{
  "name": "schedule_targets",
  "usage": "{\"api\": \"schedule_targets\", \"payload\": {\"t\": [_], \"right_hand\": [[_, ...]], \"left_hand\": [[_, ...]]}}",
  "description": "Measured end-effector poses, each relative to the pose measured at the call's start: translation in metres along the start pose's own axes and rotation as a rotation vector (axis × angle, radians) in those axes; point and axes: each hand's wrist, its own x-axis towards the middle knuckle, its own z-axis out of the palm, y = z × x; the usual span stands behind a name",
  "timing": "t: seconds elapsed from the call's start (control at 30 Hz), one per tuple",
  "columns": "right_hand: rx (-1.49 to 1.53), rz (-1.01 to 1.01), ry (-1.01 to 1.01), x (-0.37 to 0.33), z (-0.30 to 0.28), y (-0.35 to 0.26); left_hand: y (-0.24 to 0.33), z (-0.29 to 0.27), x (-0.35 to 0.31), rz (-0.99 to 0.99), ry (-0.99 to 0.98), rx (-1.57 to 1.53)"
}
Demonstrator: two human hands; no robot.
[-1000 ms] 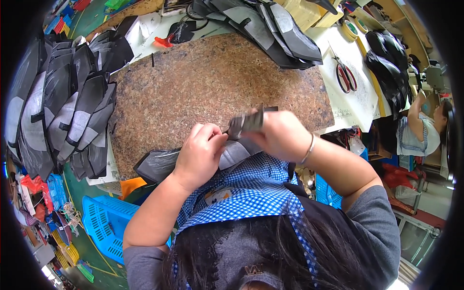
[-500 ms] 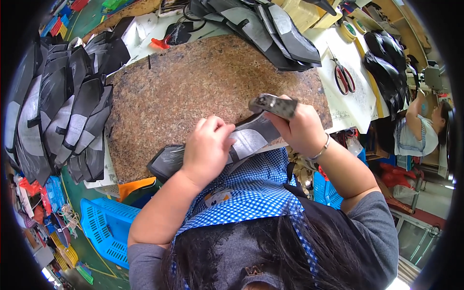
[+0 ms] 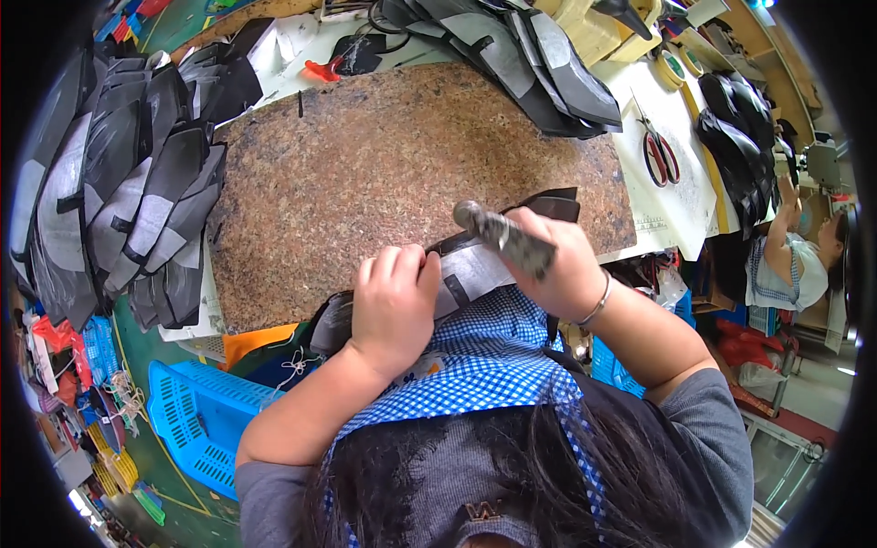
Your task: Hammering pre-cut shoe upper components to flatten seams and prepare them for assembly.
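A dark, grey-patched panel [image 3: 475, 265] lies directly beneath both hands, along the near edge of a brown speckled stone slab [image 3: 365, 183]. Its long axis runs slantwise, from just beyond the left hand's outer side up past the right hand's far side. The left hand [image 3: 393, 297] is nearer its left end and grasps it, fingers bent over it; the right [image 3: 571, 265] is clenched around a speckled grey tool [image 3: 516, 242] that crosses above the panel, its rounded end pointing away and leftward. Whether the tool touches the panel, I cannot tell. Beyond the hands, the slab rests on a white desk [image 3: 690, 196]; similar panels [image 3: 128, 183] are heaped left of them, and scissors [image 3: 660, 157] lie beyond the right hand.
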Motion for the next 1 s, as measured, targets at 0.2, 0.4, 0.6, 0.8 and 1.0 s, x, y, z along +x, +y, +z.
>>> {"api": "schedule_targets", "payload": {"t": [0.2, 0.4, 0.6, 0.8, 1.0], "right_hand": [[0.026, -0.014, -0.074, 0.012, 0.005, -0.009], [-0.011, -0.033, -0.282, 0.02, 0.004, -0.036], [-0.077, -0.096, -0.365, 0.026, 0.01, -0.051], [-0.025, -0.072, -0.223, 0.042, 0.009, -0.051], [0.005, -0.072, -0.251, 0.032, 0.024, -0.052]], "left_hand": [[-0.015, -0.015, -0.015, -0.073, -0.028, -0.097], [-0.026, -0.021, -0.025, -0.027, -0.001, -0.07], [-0.032, -0.024, -0.031, 0.086, 0.0, 0.048], [-0.05, -0.035, -0.034, 0.047, 0.04, -0.124], [-0.06, -0.029, -0.033, 0.015, -0.026, -0.32]]}}
